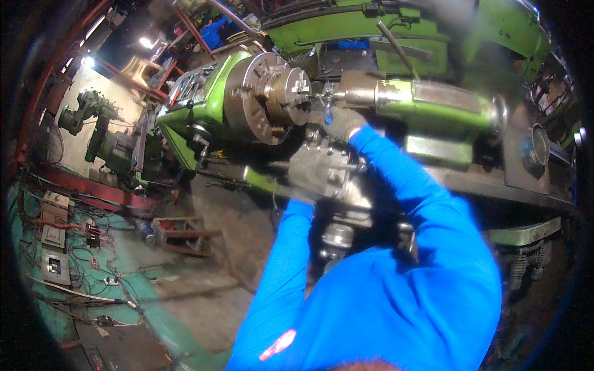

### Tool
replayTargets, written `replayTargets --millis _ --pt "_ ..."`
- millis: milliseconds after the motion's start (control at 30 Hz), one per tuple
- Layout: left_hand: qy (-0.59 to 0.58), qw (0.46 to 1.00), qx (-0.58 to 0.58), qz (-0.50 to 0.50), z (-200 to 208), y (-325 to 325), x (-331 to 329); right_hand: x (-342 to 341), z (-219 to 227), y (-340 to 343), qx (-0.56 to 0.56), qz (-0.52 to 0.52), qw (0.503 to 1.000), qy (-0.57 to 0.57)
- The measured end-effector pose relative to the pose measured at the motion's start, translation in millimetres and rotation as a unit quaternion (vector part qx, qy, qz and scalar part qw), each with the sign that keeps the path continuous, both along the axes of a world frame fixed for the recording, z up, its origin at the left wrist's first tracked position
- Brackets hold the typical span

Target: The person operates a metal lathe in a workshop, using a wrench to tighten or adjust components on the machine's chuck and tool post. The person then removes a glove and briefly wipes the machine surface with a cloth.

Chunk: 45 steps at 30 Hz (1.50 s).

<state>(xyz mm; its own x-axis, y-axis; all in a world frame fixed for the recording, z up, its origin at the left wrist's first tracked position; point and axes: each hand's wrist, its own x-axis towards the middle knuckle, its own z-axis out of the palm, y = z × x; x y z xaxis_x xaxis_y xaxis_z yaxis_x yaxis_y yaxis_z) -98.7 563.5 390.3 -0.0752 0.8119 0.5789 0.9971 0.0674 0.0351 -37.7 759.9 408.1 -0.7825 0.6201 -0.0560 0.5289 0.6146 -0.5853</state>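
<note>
A green metal lathe stands in front of me. Its round chuck (291,93) faces the tailstock (427,102). My right hand (342,125), in a grey work glove, reaches in between them, just below the tailstock's tip. The fingers look closed, and a small blue piece (328,115) shows at them; what they grip is not clear. Lower and to the left, my left hand (308,168), gloved too, lies against the tool post (337,164) on the carriage. Blur smears its fingers, so their pose cannot be made out.
Below the tool post are the carriage's round handwheel parts (338,235). A red metal frame (182,235) sits on the floor to the left. Electrical boxes (54,266) with tangled cables lie on the green floor farther left. Another green machine (396,28) stands behind.
</note>
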Motion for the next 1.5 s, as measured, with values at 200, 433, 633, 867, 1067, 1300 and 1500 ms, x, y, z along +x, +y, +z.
replayTargets --millis 200,433,633,867,1067,1300,1500 --pt "-0.021 1.000 0.009 0.009 -22.0 -3.1 -12.0 -10.1 -25.8 5.3 0.014 0.002 0.999 0.031" --pt "0.006 0.999 -0.031 0.031 -9.4 -1.8 -4.0 -10.3 -31.6 8.2 0.023 -0.006 0.999 0.023" --pt "-0.022 0.999 -0.037 0.011 -15.6 -1.1 -9.8 -8.5 -28.5 7.0 0.025 -0.010 0.999 0.018" --pt "0.041 0.999 -0.005 0.030 -27.3 -2.7 -14.7 -1.8 3.8 -4.2 -0.028 0.009 1.000 -0.005" --pt "0.021 0.999 -0.044 0.014 -5.9 -0.9 -3.6 -4.3 -12.9 1.8 -0.008 -0.011 1.000 0.010" --pt "-0.080 0.996 0.036 -0.022 -21.6 -4.7 -11.7 -4.8 -16.8 4.1 -0.001 -0.001 1.000 0.001" --pt "-0.024 1.000 0.014 -0.003 -21.4 -1.9 -13.2 -3.1 -16.2 2.2 0.002 -0.007 1.000 -0.002"
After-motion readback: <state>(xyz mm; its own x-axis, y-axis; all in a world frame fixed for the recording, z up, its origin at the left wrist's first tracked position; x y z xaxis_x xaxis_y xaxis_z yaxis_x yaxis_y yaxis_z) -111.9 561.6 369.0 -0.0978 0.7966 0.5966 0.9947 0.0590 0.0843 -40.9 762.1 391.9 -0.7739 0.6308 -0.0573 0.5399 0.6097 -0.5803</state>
